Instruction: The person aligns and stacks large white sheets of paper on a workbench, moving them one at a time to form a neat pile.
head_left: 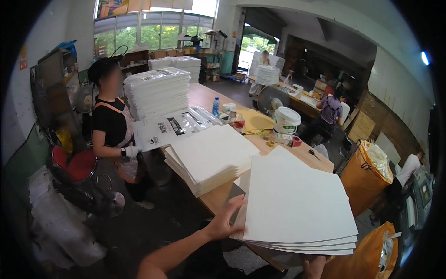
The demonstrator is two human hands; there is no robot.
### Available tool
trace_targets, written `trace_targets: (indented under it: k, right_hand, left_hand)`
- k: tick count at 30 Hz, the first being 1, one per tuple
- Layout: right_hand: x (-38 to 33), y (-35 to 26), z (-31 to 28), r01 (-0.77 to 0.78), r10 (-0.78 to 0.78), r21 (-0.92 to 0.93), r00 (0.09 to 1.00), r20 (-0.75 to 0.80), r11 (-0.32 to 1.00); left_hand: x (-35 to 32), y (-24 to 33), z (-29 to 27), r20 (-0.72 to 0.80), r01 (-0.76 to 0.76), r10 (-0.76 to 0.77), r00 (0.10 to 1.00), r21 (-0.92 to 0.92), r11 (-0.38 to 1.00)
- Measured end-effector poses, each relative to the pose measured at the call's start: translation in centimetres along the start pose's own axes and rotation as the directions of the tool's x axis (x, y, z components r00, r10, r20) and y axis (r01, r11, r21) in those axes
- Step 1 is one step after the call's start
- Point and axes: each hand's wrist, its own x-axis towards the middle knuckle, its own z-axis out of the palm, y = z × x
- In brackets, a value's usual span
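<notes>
A fanned stack of large white boards (pixel 297 200) lies tilted in front of me, over the near end of the table. My left hand (pixel 227 219) grips its left edge, thumb low and fingers higher up. From below, my right hand (pixel 314 266) holds the near edge; its fingers are hidden under the boards. Just left of this stack, a second pile of white boards (pixel 211 156) sits on the wooden table (pixel 320 160), its layers slightly uneven.
At left, a co-worker (pixel 111 111) wearing a glove handles a printed plastic bag (pixel 162 130). Tall wrapped stacks (pixel 158 93) stand behind it. A white bucket (pixel 286 120), tape rolls (pixel 271 143), a bottle (pixel 215 106) and scissors (pixel 314 154) are on the table. Orange sacks (pixel 367 176) stand at right.
</notes>
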Motion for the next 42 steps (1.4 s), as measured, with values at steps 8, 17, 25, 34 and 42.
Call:
trace_targets:
  k: [8, 17, 25, 34, 42]
  right_hand:
    - [-0.1, -0.6, -1.3, 0.003, -0.002, -0.009, 0.994, 0.111, 1.000]
    - [-1.2, 2.2, -1.4, -0.174, 0.168, 0.015, 0.967, 0.190, 0.985]
    - [1.0, -3.1, 1.0, -0.179, 0.288, 0.967, 0.950, 0.122, 0.183]
    - [12.5, -21.7, 9.5, -0.096, -0.175, 0.985, 0.982, 0.071, -0.142]
    - [25.1, -39.9, 21.7, -0.138, 0.117, 0.947, 0.977, 0.179, -0.291]
  left_hand:
    - [2.9, -4.8, -0.6, 0.232, 0.476, -0.539, 0.810, -0.797, 0.372]
    - [6.2, -0.7, 0.4, 0.397, 0.590, -0.437, 0.807, -0.567, 0.575]
    - [5.7, 2.1, -2.9, 0.236, 0.273, -0.188, 0.953, -0.407, 0.872]
    - [-0.5, -4.1, -14.5, -0.280, 0.036, -0.210, 0.937, -0.518, 0.854]
    - [3.2, -14.7, -26.4, -0.491, -0.169, -0.230, 0.840, -0.641, 0.749]
